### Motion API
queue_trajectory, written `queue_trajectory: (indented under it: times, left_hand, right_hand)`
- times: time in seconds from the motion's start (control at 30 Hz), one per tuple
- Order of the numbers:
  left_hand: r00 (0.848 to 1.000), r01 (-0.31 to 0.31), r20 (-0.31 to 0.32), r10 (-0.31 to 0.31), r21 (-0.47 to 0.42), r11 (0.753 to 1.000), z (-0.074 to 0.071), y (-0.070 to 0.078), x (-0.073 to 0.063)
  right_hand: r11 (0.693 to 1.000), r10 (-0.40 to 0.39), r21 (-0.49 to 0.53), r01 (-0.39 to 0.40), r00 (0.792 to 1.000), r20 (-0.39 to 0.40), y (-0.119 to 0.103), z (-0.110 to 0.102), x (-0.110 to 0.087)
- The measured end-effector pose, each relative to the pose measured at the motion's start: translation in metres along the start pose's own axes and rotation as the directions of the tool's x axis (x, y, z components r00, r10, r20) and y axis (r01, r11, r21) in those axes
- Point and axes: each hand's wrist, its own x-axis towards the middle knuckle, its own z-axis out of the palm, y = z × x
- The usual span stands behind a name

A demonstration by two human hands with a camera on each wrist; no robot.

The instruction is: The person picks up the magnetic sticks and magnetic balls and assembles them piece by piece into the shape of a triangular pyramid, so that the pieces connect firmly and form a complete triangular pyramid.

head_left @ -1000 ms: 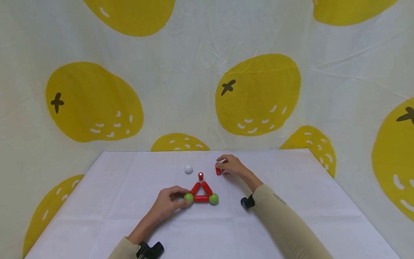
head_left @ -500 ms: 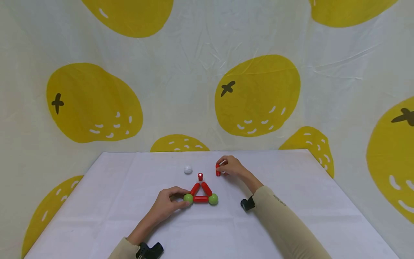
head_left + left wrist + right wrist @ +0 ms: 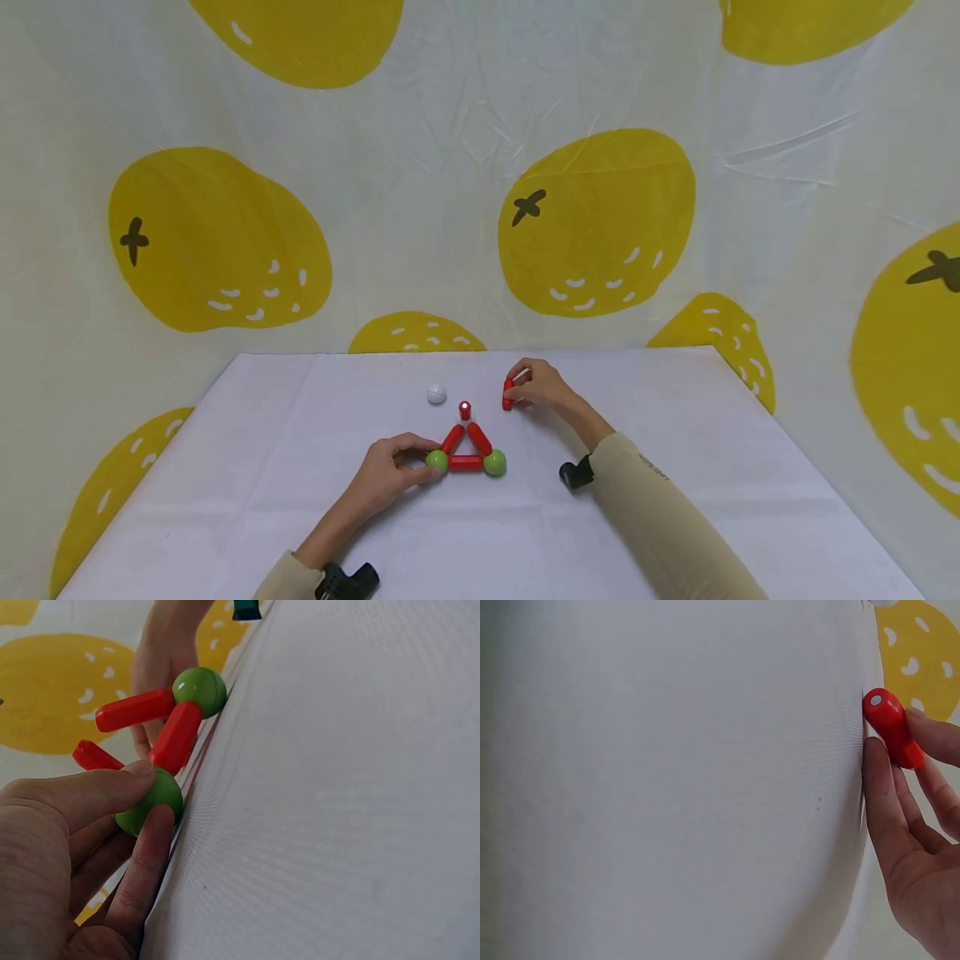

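Observation:
In the head view, my left hand (image 3: 392, 467) pinches a green ball (image 3: 437, 462) at the left corner of a triangle. The left wrist view shows thumb and fingers on that ball (image 3: 154, 801). A magnetic rod (image 3: 466, 463), red, joins it to a second green ball (image 3: 495, 462). Two more red rods, a left one (image 3: 453, 438) and a right one (image 3: 478, 437), lean together at the far corner. My right hand (image 3: 542, 387), further back, holds a loose red magnetic rod (image 3: 507, 395) between thumb and fingers; its silver end shows in the right wrist view.
A white ball (image 3: 437, 394) lies behind the triangle. Another red rod (image 3: 465, 410), its pale end showing, is at the far corner; what joins it there is too small to tell. White cloth (image 3: 540, 542) covers the table, and a fruit-patterned curtain (image 3: 420, 208) hangs behind.
My right hand has settled its fingers on the loose red rod and shifted it slightly nearer. The left hand stays on the green ball.

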Motion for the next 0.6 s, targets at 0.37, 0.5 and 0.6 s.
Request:
queue_trajectory:
  times: [0.37,0.5,0.6]
  left_hand:
    - [1.0,-0.004,-0.002,0.004,-0.001,1.0,0.0007,-0.0001,0.0002]
    - [1.0,-0.007,-0.002,0.007,0.0,1.0,0.0006,-0.0001,0.0005]
    - [1.0,-0.004,-0.002,0.004,0.001,1.0,0.0001,0.0002,0.0003]
  right_hand:
    - [0.991,0.018,0.133,-0.017,1.0,-0.012,0.002,-0.0012,-0.0008]
    - [0.987,0.024,0.161,-0.021,1.0,-0.012,0.0033,-0.0013,-0.0009]
    - [0.984,0.013,0.177,-0.012,1.0,-0.002,0.0027,-0.0012,-0.0031]
